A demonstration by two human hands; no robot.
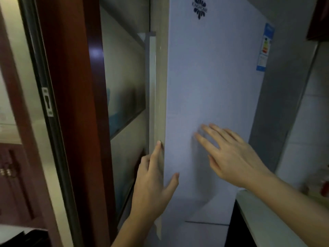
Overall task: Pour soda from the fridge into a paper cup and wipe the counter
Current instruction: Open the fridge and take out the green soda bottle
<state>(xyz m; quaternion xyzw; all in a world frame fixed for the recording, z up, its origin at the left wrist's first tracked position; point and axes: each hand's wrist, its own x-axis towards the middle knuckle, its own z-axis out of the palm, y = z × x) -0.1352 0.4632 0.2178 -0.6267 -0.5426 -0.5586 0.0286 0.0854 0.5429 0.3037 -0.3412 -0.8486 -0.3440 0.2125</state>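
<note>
The left hand (151,184) pinches the tall glossy white fridge door (210,77) at its left edge, thumb in front, probably to swing it. The right hand (229,157) spreads flat at its front, seemingly steadying; the soda, presumably inside, is hidden.

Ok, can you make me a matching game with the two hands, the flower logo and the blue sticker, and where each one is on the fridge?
Things:
1. left hand
2. right hand
3. flower logo
4. blue sticker

Places:
A. at the very top of the fridge door, near the middle
B. holding the door's left edge
C. upper right of the door
D. fingers spread out over the door's front, lower down

Pairs: 1-B, 2-D, 3-A, 4-C.
</note>
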